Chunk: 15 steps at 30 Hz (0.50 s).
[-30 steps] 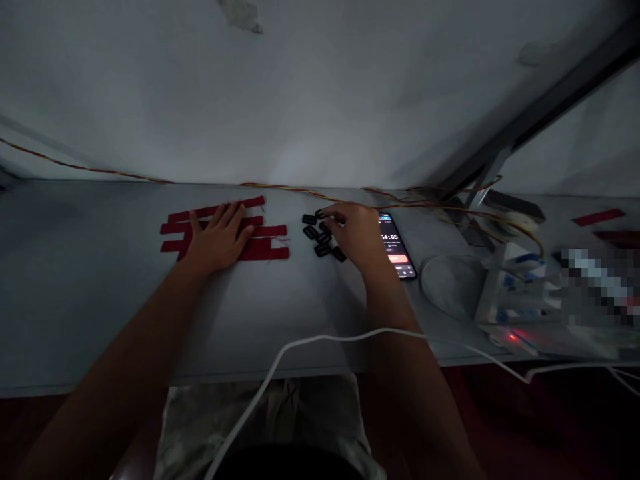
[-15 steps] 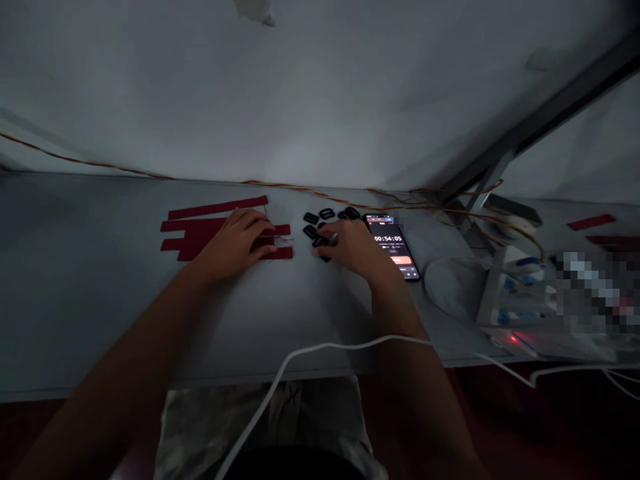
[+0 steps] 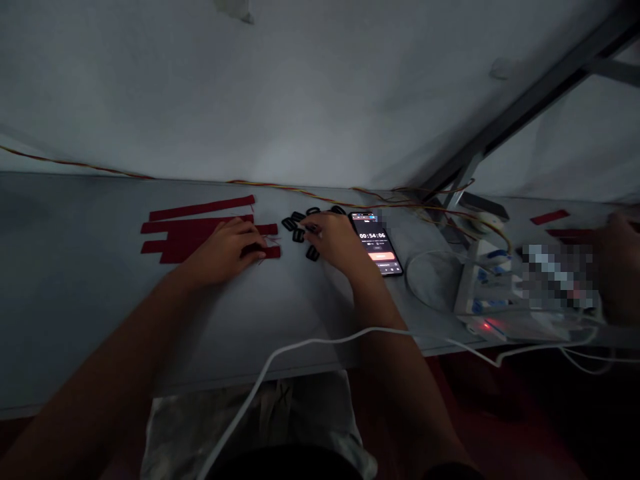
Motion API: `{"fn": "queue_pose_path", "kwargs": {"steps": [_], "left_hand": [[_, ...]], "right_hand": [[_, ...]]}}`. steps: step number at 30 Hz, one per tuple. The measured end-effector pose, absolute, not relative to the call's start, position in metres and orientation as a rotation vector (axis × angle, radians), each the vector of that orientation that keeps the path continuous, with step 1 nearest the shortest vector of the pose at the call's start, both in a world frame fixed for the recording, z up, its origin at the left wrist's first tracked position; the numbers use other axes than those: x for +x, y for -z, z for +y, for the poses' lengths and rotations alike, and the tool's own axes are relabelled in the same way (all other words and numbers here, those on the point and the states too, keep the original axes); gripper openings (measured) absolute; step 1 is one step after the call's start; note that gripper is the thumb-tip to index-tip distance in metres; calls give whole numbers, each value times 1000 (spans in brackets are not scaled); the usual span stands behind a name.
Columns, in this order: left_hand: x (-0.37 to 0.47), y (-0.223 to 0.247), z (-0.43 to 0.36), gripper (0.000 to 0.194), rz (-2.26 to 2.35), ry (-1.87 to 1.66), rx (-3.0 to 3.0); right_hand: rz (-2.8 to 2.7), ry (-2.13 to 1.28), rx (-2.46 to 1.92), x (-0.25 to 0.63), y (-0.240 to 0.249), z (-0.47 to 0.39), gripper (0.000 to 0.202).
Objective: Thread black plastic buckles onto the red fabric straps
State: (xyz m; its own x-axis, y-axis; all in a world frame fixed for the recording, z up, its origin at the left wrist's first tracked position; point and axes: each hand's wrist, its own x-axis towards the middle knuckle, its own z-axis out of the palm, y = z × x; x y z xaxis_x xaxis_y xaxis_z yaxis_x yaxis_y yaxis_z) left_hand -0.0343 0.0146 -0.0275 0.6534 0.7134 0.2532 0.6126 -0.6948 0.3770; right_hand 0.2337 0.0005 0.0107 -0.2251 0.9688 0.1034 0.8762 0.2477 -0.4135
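My left hand [image 3: 227,247] lies over several flat red fabric strips [image 3: 175,240], its fingers loosely bent and spread on top of them. Loose threads stick out by its fingertips. To the right, my right hand [image 3: 337,240] reaches into a small group of black slide buckles [image 3: 289,225], thumb and fingers closing around one of them. That buckle is partly hidden by the fingers. One more black buckle [image 3: 313,253] sits just below the thumb, and another lies behind the hand near the phone.
A lit phone [image 3: 377,243] showing a timer lies right of my right hand. Beyond it stands a white power strip [image 3: 480,280] with plugs. A white cable [image 3: 310,342] crosses over my right forearm. Another person's hand [image 3: 620,267] appears at the right edge near more red strips [image 3: 550,217].
The view has shifted, moving the scene left. My right hand has stirred the buckles, and they lie differently. Another person's hand has come in at the right.
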Motion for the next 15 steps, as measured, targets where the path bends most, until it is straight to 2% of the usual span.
{"fn": "queue_pose_path", "kwargs": {"steps": [2, 5, 7, 11, 15], "left_hand": [[-33, 26, 13, 24, 1086, -548, 2608], [-29, 25, 12, 30, 1123, -499, 2595], [-27, 26, 12, 31, 1133, -475, 2580], [-22, 26, 10, 17, 1069, -472, 2554], [-19, 24, 5, 15, 1068, -474, 2554]], "right_hand": [[-2183, -460, -1742, 242, -15, 0, 29], [-2198, -682, -1821, 250, -21, -2, 39], [-2185, -734, -1838, 251, -23, -3, 36], [-2151, -713, -1815, 248, -21, -3, 29], [-2150, -731, -1725, 246, -17, -1, 26]]}}
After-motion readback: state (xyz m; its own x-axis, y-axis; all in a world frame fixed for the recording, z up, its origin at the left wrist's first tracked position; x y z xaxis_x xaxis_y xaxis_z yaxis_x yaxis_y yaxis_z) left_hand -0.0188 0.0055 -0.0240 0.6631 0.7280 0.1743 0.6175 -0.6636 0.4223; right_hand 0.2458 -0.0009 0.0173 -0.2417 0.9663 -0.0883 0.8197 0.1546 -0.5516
